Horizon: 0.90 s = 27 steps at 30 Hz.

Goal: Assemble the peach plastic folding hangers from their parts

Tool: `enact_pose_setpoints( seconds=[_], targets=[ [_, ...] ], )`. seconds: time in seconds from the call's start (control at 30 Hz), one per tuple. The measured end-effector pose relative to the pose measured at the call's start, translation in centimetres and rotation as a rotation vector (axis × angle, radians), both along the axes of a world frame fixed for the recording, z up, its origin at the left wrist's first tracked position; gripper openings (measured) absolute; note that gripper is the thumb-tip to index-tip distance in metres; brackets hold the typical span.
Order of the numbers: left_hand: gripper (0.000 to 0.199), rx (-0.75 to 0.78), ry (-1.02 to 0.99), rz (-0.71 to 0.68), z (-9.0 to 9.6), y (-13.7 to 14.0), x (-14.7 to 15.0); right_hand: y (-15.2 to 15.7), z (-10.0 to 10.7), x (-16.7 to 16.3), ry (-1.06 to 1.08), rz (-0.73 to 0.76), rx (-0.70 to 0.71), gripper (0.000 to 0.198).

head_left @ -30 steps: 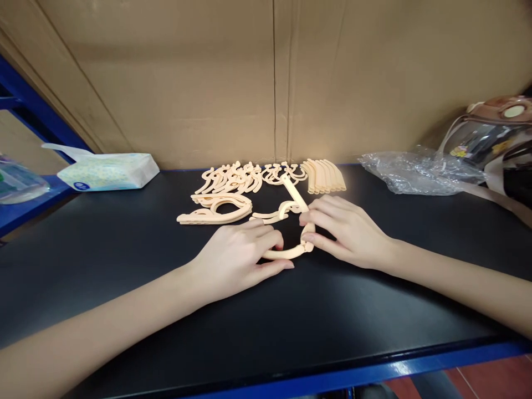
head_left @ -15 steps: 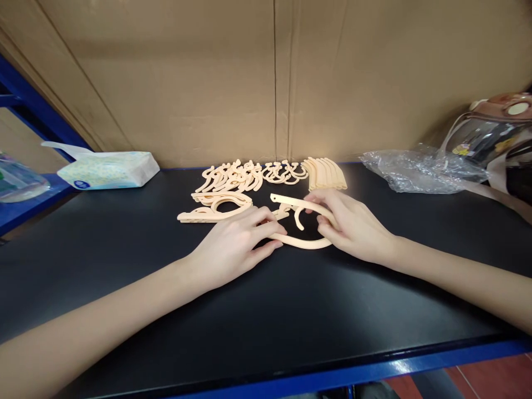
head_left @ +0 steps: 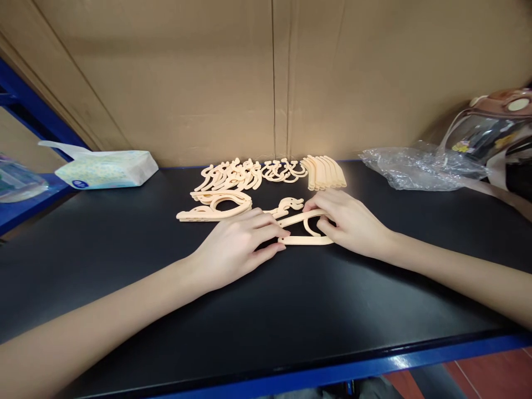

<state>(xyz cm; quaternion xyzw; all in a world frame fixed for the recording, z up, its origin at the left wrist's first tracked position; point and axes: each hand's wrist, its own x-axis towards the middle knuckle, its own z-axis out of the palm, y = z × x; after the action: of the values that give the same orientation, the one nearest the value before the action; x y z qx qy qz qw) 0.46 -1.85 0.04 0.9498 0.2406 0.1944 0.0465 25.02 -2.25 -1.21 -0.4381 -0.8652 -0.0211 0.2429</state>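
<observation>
Between my hands lies a cream plastic folding hanger: an upper bar (head_left: 300, 218), a lower bar (head_left: 306, 240) and a curved hook (head_left: 308, 226) between them. My left hand (head_left: 245, 241) pinches the lower bar's left end, which has a small hole. My right hand (head_left: 349, 224) is closed around the right side of the bars; its fingers hide that end. Just behind the hanger lies a loose cream curved arm piece (head_left: 291, 204), partly covered by my left hand. Folded cream hangers (head_left: 216, 213) lie stacked left of it.
At the back of the black table (head_left: 266, 321) are several wavy pieces (head_left: 233, 174), several hooks (head_left: 282, 172) and a row of curved bars (head_left: 326, 173). A tissue pack (head_left: 112, 169) stands left; clear plastic wrap (head_left: 419, 169) and a bottle (head_left: 490, 127) stand right. Cardboard (head_left: 187, 83) walls the back.
My right hand has brought the upper bar down and turned it, its left end now near the lower bar's. The lower bar has shifted slightly right in my left fingers.
</observation>
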Motion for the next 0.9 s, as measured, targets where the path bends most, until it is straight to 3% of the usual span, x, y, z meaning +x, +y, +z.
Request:
enact_pose_setpoints(
  seconds=[0.7, 0.9],
  targets=[
    [0.025, 0.074, 0.055, -0.040, -0.14, 0.02, 0.02, 0.32, 0.25, 0.45, -0.041, -0.039, -0.070, 0.018],
    [0.021, 0.236, -0.005, 0.106, 0.10, 0.22, -0.05, 0.56, 0.04, 0.82, -0.048, -0.043, -0.053, 0.019]
  ],
)
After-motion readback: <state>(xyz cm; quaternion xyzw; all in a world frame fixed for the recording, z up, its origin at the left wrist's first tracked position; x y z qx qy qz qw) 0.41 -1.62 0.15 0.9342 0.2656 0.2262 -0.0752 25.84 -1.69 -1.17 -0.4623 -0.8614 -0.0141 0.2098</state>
